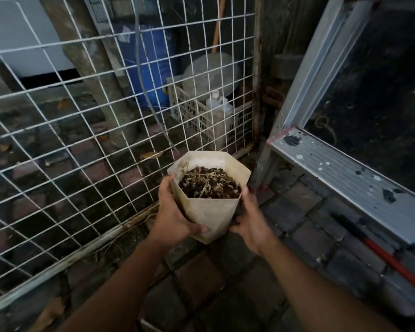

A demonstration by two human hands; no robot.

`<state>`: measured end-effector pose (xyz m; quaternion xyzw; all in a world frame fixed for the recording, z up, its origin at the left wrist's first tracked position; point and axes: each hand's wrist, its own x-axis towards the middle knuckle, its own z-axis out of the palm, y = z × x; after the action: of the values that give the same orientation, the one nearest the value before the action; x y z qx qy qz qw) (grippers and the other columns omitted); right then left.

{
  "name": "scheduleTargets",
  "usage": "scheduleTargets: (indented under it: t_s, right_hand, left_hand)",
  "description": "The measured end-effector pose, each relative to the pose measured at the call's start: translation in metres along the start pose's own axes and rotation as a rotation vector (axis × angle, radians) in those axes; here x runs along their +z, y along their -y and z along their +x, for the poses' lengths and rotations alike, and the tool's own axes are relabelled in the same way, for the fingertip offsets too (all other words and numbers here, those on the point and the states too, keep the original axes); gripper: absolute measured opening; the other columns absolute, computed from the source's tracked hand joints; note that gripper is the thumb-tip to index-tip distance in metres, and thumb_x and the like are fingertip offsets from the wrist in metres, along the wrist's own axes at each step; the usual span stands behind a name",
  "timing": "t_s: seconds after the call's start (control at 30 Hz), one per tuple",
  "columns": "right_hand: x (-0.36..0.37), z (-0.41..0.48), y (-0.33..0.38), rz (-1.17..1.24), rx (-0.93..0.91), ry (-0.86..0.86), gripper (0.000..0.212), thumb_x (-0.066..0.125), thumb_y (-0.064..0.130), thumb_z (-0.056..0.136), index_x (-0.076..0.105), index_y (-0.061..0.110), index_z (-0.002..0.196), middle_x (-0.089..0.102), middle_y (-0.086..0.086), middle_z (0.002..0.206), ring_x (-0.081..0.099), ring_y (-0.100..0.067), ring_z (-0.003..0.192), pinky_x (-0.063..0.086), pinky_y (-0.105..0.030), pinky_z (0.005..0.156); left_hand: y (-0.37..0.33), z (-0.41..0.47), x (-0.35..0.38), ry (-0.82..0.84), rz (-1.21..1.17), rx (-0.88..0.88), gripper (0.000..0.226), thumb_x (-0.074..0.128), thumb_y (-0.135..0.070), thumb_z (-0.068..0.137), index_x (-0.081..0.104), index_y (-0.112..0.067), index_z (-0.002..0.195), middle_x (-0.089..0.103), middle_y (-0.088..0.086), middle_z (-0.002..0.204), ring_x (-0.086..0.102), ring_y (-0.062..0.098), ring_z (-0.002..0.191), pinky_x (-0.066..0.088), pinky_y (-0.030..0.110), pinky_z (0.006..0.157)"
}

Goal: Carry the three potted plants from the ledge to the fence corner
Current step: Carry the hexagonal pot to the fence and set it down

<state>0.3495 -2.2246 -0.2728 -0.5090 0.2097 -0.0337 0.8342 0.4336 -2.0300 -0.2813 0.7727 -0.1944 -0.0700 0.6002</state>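
A cream, hexagonal plant pot (pixel 211 212) filled with dark soil and dry stems is held between both hands above the brick paving. My left hand (pixel 173 216) grips its left side with the thumb on the rim. My right hand (pixel 249 219) cups its right side and lower edge. The pot hangs just in front of the corner where the white wire-mesh fence (pixel 82 130) meets a rusty post (pixel 256 92). No other pots are in view.
A metal-framed sill (pixel 340 173) with paint spots runs along the right, with a red-handled tool (pixel 381 255) lying below it. Behind the fence stand a blue barrel (pixel 151 68), a white crate (pixel 201 116) and a tree trunk (pixel 101 92). Dark brick paving (pixel 225 283) lies underfoot.
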Motion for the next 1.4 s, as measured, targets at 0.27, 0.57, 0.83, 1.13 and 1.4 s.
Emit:
scheduleTargets:
  t_s: [0.27,0.57,0.83,1.13,1.4]
  right_hand:
    - [0.005,-0.006,-0.008,0.007,-0.027,-0.118,0.075,0.077,0.062,0.064,0.048,0.025,0.123,0.06,-0.011,0.14,0.06,-0.03,0.128,0.054,-0.068,0.098]
    - [0.009,0.01,0.013,0.025,-0.125,-0.188,0.017,0.062,0.032,0.098,0.053,0.025,0.11,0.064,-0.005,0.117,0.061,-0.027,0.114,0.049,-0.066,0.1]
    - [0.0,0.026,0.03,-0.012,-0.088,-0.148,0.013,0.054,0.008,0.103,0.054,0.019,0.096,0.061,-0.005,0.108,0.058,-0.024,0.112,0.05,-0.069,0.1]
    - [0.012,0.054,0.044,-0.009,-0.089,-0.183,0.012,0.055,0.01,0.103,0.064,0.017,0.101,0.068,-0.004,0.099,0.064,-0.02,0.098,0.049,-0.065,0.102]
    - [0.028,0.051,0.047,-0.233,-0.268,-0.347,0.053,0.063,0.024,0.088,0.06,0.015,0.141,0.072,-0.005,0.127,0.067,-0.026,0.12,0.05,-0.053,0.111]
  left_hand:
    - [0.012,0.005,0.004,0.061,0.065,-0.019,0.141,0.105,-0.036,0.027,0.018,-0.075,0.131,0.038,0.011,0.16,0.043,0.031,0.152,0.038,0.06,0.126]
    - [-0.007,0.008,0.014,-0.007,0.199,-0.031,0.125,0.106,-0.001,0.043,0.024,-0.044,0.128,0.031,-0.001,0.139,0.037,0.016,0.134,0.038,0.035,0.121]
    - [-0.012,0.024,0.017,-0.048,0.338,0.031,0.104,0.101,0.007,0.049,0.028,-0.02,0.118,0.025,0.003,0.128,0.032,0.015,0.122,0.04,0.033,0.112]
    - [-0.012,0.051,0.022,-0.101,0.359,0.007,0.101,0.101,0.008,0.047,0.031,-0.017,0.115,0.028,0.006,0.126,0.036,0.017,0.116,0.037,0.028,0.099]
    - [-0.018,0.048,0.027,-0.079,0.396,-0.054,0.097,0.099,0.006,0.057,0.035,-0.014,0.127,0.028,0.005,0.129,0.036,0.016,0.116,0.036,0.029,0.104]
